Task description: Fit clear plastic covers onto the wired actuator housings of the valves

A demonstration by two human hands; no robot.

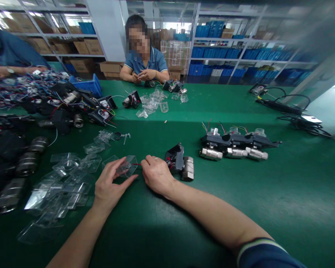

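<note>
My left hand (110,186) has its thumb and fingers around a clear plastic cover (130,168), with part of the cover hidden by the fingers. Close beside it, my right hand (158,175) is closed in a pinch on a thin red wire (139,164), which runs toward the cover. Just right of that hand lies a black actuator housing (175,156) with wires inside, joined to a silver metal valve (188,169). Several loose clear plastic covers (68,167) are heaped to the left of my left hand.
Finished-looking valve units (233,143) stand in a row at right. More black and metal units (25,160) and tangled wires (13,89) crowd the left, near a blue bin (89,86). Across the green table (240,208), a co-worker (145,63) handles parts. Black cables (290,108) lie far right.
</note>
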